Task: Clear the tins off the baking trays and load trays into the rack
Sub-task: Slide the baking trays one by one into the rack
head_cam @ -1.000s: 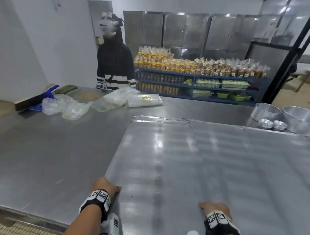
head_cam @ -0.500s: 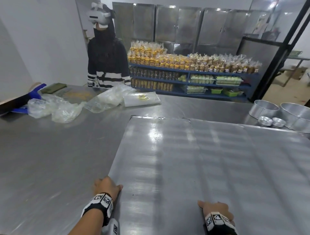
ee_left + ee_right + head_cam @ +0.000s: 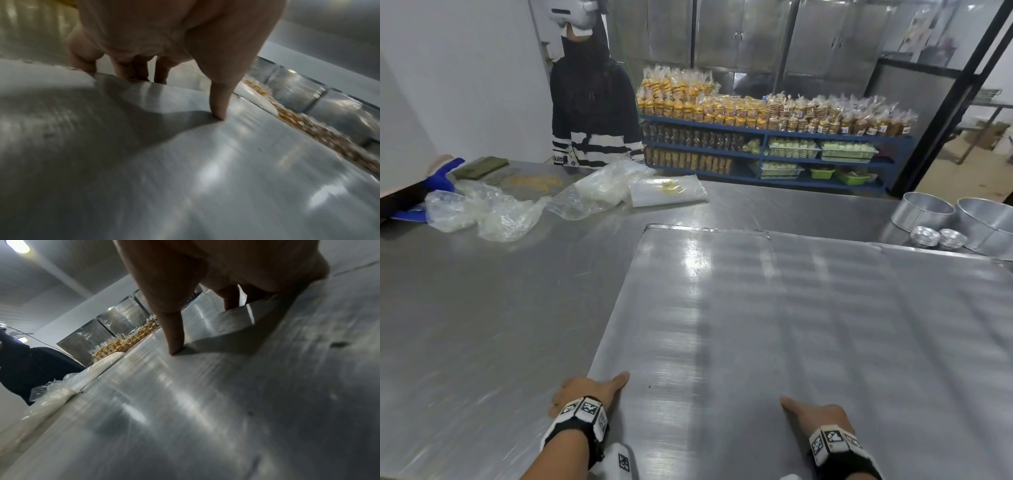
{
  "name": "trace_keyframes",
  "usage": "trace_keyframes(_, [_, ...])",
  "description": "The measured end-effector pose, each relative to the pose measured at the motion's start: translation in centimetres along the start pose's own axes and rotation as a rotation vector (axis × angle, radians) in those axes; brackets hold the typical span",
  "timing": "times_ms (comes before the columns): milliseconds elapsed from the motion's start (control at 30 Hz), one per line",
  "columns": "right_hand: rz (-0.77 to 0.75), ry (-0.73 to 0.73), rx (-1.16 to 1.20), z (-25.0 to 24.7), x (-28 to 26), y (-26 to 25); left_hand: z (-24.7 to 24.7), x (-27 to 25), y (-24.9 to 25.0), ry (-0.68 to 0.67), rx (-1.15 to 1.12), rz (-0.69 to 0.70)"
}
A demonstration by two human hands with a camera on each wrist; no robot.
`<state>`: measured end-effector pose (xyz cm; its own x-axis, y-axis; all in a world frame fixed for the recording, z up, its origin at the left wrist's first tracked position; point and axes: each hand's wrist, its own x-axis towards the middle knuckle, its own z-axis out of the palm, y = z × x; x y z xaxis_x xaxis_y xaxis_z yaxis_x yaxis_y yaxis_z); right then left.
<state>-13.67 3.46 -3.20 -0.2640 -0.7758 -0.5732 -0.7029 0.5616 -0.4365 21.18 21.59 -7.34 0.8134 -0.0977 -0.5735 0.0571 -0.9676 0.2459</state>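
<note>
A large flat metal baking tray (image 3: pixel 791 325) lies bare over the steel table (image 3: pixel 482 308). My left hand (image 3: pixel 589 390) grips its near left corner, with the thumb (image 3: pixel 219 104) pressed on top and the fingers (image 3: pixel 127 68) curled under the edge. My right hand (image 3: pixel 815 414) holds the near edge the same way, its thumb (image 3: pixel 174 337) on the tray (image 3: pixel 205 402). Two big round tins (image 3: pixel 923 214) (image 3: pixel 986 226) and two stacks of small tins (image 3: pixel 924 236) stand on the table beyond the tray's far right corner.
Crumpled plastic bags (image 3: pixel 493 212) and a blue-handled brush (image 3: pixel 441 174) lie at the table's far left. Another person (image 3: pixel 594 113) stands behind the table. Blue shelves of packed biscuits (image 3: pixel 774 137) line the back wall. A black frame (image 3: pixel 955 99) stands at the right.
Both hands keep their hold on the tray's near edge. My view has shifted a little, and the left thumb now reaches further onto the tray.
</note>
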Motion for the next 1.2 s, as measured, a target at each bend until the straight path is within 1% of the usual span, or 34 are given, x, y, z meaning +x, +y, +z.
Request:
trace_keyframes(100, [0.027, -0.088, 0.063, -0.6, 0.9, 0.3, -2.3, -2.7, -0.4, -0.081, -0.14, -0.01])
trace_keyframes(167, [0.03, -0.134, 0.114, -0.9, 1.3, 0.8, -2.4, -2.8, -0.9, -0.147, -0.274, -0.028])
trace_keyframes(233, [0.022, -0.158, 0.149, -1.0, 0.9, 1.3, -2.5, -3.3, -1.3, -0.177, -0.359, -0.028])
trace_keyframes(367, [-0.002, -0.068, 0.269, -1.4, 0.1, 2.6, -2.3, -3.8, -2.0, -0.124, -0.465, -0.038])
trace_keyframes(533, [-0.028, -0.038, 0.405, -2.6, -1.4, 3.9, -2.6, -6.4, -3.0, -0.112, -0.562, 0.005])
trace_keyframes(633, [-0.035, -0.042, 0.451, -2.9, -2.1, 5.8, -2.5, -7.2, -4.0, -0.111, -0.616, 0.031])
trace_keyframes(767, [-0.044, -0.028, 0.447, -4.2, -4.0, 8.7, -2.6, -8.5, -5.4, -0.104, -0.612, 0.077])
trace_keyframes(833, [-0.041, -0.014, 0.422, -5.2, -5.2, 10.2, -2.1, -7.8, -6.1, -0.119, -0.6, 0.087])
trace_keyframes(900, [-0.057, -0.004, 0.413, -6.3, -6.9, 11.8, -1.0, -6.5, -6.4, -0.092, -0.613, 0.124])
trace_keyframes(933, [-0.061, -0.002, 0.412, -6.5, -7.2, 12.2, -1.1, -7.1, -6.4, -0.083, -0.606, 0.128])
trace_keyframes(1067, [-0.047, 0.044, 0.449, -8.9, -10.4, 15.7, -2.4, -13.5, -6.5, -0.111, -0.59, 0.211])
trace_keyframes(1133, [-0.022, 0.08, 0.492, -9.9, -12.1, 17.8, -2.4, -14.8, -6.8, -0.131, -0.583, 0.25])
trace_keyframes(1200, [0.0, 0.128, 0.543, -10.9, -13.9, 19.8, -1.9, -15.1, -7.0, -0.12, -0.587, 0.305])
